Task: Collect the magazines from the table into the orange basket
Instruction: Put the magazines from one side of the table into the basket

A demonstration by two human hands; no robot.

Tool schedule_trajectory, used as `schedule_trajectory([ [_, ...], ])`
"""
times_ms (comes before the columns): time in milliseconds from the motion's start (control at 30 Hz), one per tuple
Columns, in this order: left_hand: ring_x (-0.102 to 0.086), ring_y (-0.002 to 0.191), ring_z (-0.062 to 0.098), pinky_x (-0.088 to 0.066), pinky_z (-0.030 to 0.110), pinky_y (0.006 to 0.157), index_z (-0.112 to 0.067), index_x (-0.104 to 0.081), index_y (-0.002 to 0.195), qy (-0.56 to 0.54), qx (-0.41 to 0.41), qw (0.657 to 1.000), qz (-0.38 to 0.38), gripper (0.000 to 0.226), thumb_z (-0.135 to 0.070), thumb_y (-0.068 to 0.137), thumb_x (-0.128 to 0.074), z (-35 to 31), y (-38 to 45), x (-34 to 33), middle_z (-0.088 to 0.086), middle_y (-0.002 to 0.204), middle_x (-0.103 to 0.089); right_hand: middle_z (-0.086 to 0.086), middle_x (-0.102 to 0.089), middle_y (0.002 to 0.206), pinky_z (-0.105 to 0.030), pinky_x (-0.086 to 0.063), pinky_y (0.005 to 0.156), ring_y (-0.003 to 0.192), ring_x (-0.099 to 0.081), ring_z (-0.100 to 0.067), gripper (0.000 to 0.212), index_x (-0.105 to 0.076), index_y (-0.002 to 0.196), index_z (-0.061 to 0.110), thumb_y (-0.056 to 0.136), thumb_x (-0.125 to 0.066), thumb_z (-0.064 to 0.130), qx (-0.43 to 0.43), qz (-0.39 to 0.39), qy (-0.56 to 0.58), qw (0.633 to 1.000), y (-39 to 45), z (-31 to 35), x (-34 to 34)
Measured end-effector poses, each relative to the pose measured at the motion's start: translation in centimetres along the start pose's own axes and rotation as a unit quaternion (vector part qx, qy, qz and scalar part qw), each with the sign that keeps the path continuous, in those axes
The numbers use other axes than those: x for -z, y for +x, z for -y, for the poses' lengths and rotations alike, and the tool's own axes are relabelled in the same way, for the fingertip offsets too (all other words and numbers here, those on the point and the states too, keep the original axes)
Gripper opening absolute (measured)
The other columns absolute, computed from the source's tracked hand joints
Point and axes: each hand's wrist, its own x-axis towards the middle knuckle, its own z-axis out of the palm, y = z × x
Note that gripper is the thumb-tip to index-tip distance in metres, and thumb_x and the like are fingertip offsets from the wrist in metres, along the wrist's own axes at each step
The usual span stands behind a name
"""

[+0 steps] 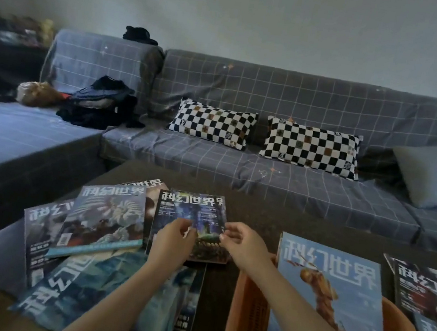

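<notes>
A dark blue magazine (191, 212) lies on top of the pile at the middle of the table. My left hand (173, 240) is over its lower cover with loosely curled fingers and holds nothing I can see. My right hand (241, 243) pinches the magazine's right edge with thumb and fingertips. Several more magazines (108, 220) lie overlapping to the left and in front. The orange basket (249, 310) stands at the lower right, under my right forearm. A light blue magazine (332, 288) stands in the basket.
More magazines (429, 293) lie right of the basket. Behind the table runs a grey checked sofa (239, 168) with two chequered pillows (213, 125), a grey cushion (435, 176) and a heap of dark clothes (102, 104).
</notes>
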Motion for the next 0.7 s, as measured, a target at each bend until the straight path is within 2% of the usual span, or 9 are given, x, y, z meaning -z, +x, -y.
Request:
schedule_trajectory([
  [133,-0.058,0.112,0.023,-0.047,0.034,0.093,-0.015,-0.056,0.131,0.016,0.065,0.998,0.014,0.040,-0.032,0.095,-0.050,3.0,2.9,0.0,0.007,0.128,-0.061,-0.003,-0.056,0.129,-0.022,-0.046,0.083,0.109,-0.056,-0.013,0.049,-0.045,0.135,0.016,0.090,-0.058,0.031,-0.035,0.050,-0.077,0.995,4.4,-0.2,-2.3],
  [233,-0.049,0.121,0.029,-0.039,0.045,0.102,-0.016,-0.058,0.128,0.079,0.078,0.994,0.002,0.040,-0.036,0.094,-0.052,4.8,4.3,-0.3,0.008,0.135,-0.053,-0.008,-0.055,0.129,-0.032,-0.045,0.092,0.113,-0.054,-0.022,0.052,-0.045,0.134,0.011,0.090,-0.055,0.037,-0.067,0.087,-0.164,0.980,6.6,-0.6,-3.4],
  [300,-0.045,0.124,0.030,-0.037,0.046,0.103,-0.016,-0.056,0.128,0.099,0.081,0.992,-0.015,0.040,-0.036,0.093,-0.054,5.6,4.8,-0.6,0.008,0.137,-0.049,-0.012,-0.052,0.133,-0.034,-0.042,0.093,0.117,-0.052,-0.026,0.055,-0.043,0.133,0.007,0.092,-0.050,0.042,-0.088,0.119,-0.231,0.962,7.5,-0.8,-4.0],
  [367,-0.050,0.117,0.030,-0.041,0.043,0.099,-0.016,-0.055,0.126,0.089,0.089,0.992,-0.033,0.038,-0.035,0.092,-0.056,6.0,5.2,-0.5,0.009,0.130,-0.053,-0.014,-0.051,0.132,-0.035,-0.041,0.093,0.116,-0.051,-0.029,0.056,-0.045,0.130,0.003,0.094,-0.043,0.046,-0.110,0.153,-0.266,0.945,8.2,-0.7,-4.2],
  [433,-0.056,0.104,0.029,-0.047,0.040,0.088,-0.014,-0.053,0.124,0.055,0.098,0.993,-0.043,0.039,-0.033,0.091,-0.060,6.1,5.7,-0.2,0.009,0.118,-0.059,-0.016,-0.056,0.124,-0.037,-0.041,0.093,0.111,-0.054,-0.030,0.053,-0.052,0.121,0.002,0.095,-0.041,0.047,-0.119,0.157,-0.270,0.943,8.6,-0.6,-4.2],
  [500,-0.058,0.092,0.025,-0.047,0.035,0.075,-0.011,-0.050,0.121,-0.011,0.130,0.990,-0.050,0.042,-0.031,0.088,-0.065,6.0,6.1,0.3,0.007,0.109,-0.061,-0.018,-0.060,0.118,-0.037,-0.043,0.091,0.107,-0.057,-0.031,0.050,-0.058,0.114,0.003,0.094,-0.044,0.047,-0.126,0.138,-0.249,0.950,8.8,-0.7,-4.1],
  [600,-0.057,0.070,0.015,-0.045,0.027,0.058,-0.008,-0.056,0.102,-0.056,0.158,0.986,-0.019,0.033,-0.030,0.084,-0.072,6.2,6.3,0.9,0.003,0.091,-0.064,-0.017,-0.061,0.119,-0.037,-0.045,0.094,0.108,-0.058,-0.030,0.051,-0.060,0.117,0.004,0.092,-0.047,0.047,-0.140,0.127,-0.208,0.960,8.3,-0.8,-3.9],
  [633,-0.061,0.071,0.017,-0.051,0.031,0.060,-0.005,-0.060,0.099,-0.075,0.162,0.984,0.008,0.030,-0.029,0.084,-0.072,6.4,6.3,1.0,0.004,0.089,-0.067,-0.015,-0.061,0.120,-0.036,-0.045,0.093,0.108,-0.058,-0.029,0.051,-0.059,0.117,0.003,0.092,-0.049,0.047,-0.146,0.122,-0.191,0.963,8.0,-0.8,-3.8],
  [700,-0.065,0.088,0.027,-0.055,0.043,0.081,-0.006,-0.061,0.106,-0.136,0.173,0.974,0.047,0.026,-0.025,0.088,-0.066,6.4,5.6,1.6,0.010,0.100,-0.069,-0.013,-0.059,0.120,-0.033,-0.045,0.088,0.108,-0.057,-0.028,0.049,-0.056,0.117,0.002,0.091,-0.052,0.044,-0.164,0.108,-0.148,0.969,7.1,-0.5,-3.4],
])
